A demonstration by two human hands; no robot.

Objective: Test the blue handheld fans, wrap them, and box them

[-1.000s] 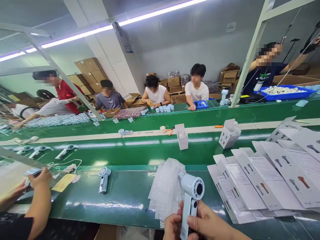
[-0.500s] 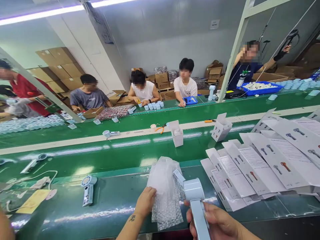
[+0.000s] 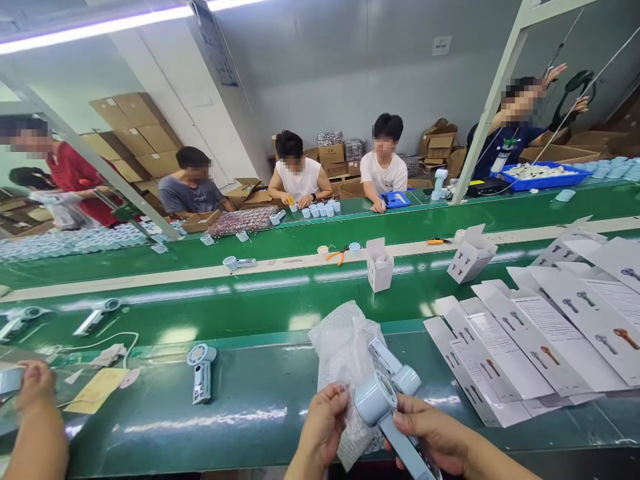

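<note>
My right hand (image 3: 430, 427) is wrapped round the handle of a light blue handheld fan (image 3: 374, 399), its round head tilted toward my left hand. Close beside that head, my left hand (image 3: 323, 420) pinches the edge of a clear bubble-wrap bag (image 3: 343, 353). A second blue fan (image 3: 393, 363) lies on the bag's right side, partly behind the held one. Away to the left, another fan (image 3: 202, 370) lies on the green bench (image 3: 240, 407). Part of the bag is hidden behind my hands and the held fan.
Open printed boxes (image 3: 520, 353) are stacked on the right. Two upright boxes, a near one (image 3: 380, 270) and a farther one (image 3: 473, 257), stand beyond the bag. Orange-handled pliers (image 3: 337, 255) lie on the pale strip. A co-worker's hand (image 3: 35, 390) enters at far left; several people sit opposite.
My right hand has turned the fan, bringing its head leftward to my left hand. My left hand has come lower on the bag. A co-worker's hand has appeared at left, and the view has shifted.
</note>
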